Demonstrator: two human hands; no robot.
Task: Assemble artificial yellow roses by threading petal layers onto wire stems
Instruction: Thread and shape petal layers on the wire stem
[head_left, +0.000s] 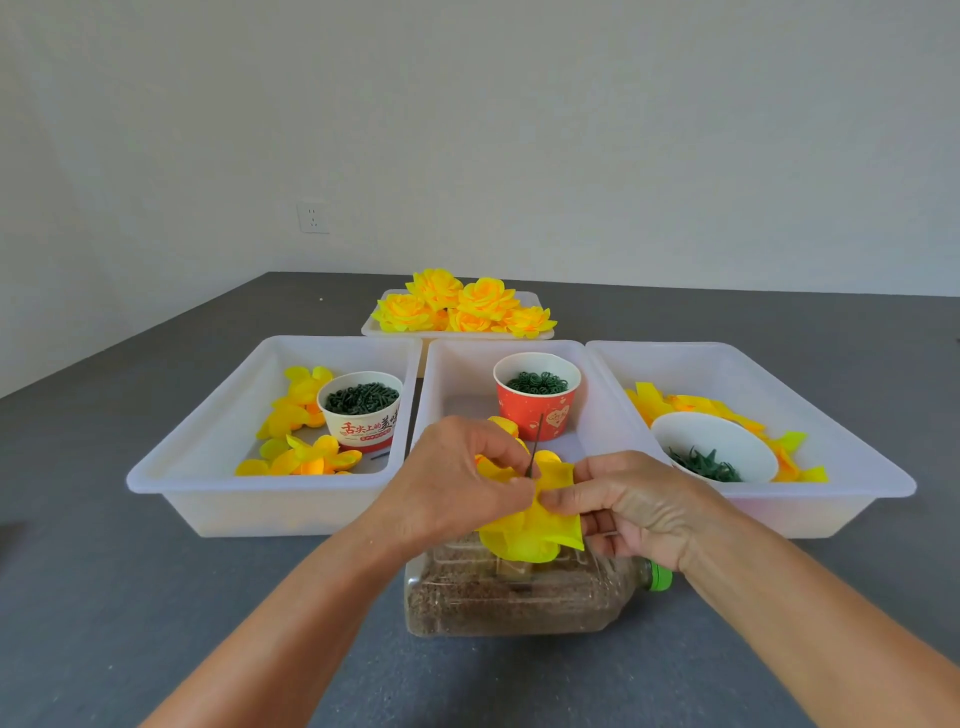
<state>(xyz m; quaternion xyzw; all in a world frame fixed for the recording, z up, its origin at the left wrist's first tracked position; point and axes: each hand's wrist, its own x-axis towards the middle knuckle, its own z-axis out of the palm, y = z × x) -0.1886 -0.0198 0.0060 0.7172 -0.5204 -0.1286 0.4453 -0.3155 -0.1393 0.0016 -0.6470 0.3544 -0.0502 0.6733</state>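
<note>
Your left hand and right hand both pinch the yellow petal layer, fingers curled tight. A thin dark wire stem pokes up through it. You hold it just above a plastic jug lying on the grey table. Three white trays sit behind.

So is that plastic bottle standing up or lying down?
Lying down: the bottle rests on its side on the table, its green cap pointing right.
</note>
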